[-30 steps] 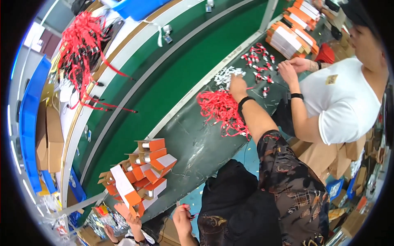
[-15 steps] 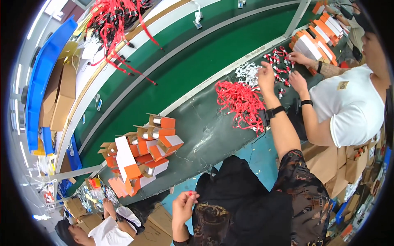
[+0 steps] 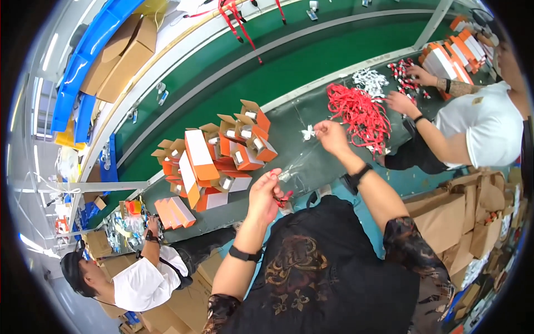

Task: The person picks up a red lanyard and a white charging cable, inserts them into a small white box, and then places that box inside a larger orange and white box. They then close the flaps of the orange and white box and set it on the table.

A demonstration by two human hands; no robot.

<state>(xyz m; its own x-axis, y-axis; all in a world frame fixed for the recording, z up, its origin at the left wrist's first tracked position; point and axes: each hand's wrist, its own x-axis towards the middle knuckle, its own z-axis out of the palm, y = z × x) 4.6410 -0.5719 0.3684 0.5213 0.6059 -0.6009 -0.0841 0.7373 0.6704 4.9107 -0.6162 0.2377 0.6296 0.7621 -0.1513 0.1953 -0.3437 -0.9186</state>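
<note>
Over the dark work table, my left hand is closed, its fingers pinched on a red cord that shows beside the palm. A small pale piece appears at those fingertips, too blurred to name. Further right, my right hand pinches a small white connector piece that juts out left of the fingers. Beyond that hand lies a tangled pile of red cords, with a heap of small white pieces behind it.
Open orange-and-white boxes crowd the table to my left. A co-worker in a white shirt handles small red-and-white pieces at the right; another person sits at lower left. A green conveyor belt runs along the far side.
My right hand has come back left from the white heap with a white piece. My left hand has risen forward over the table edge. The view has shifted.
</note>
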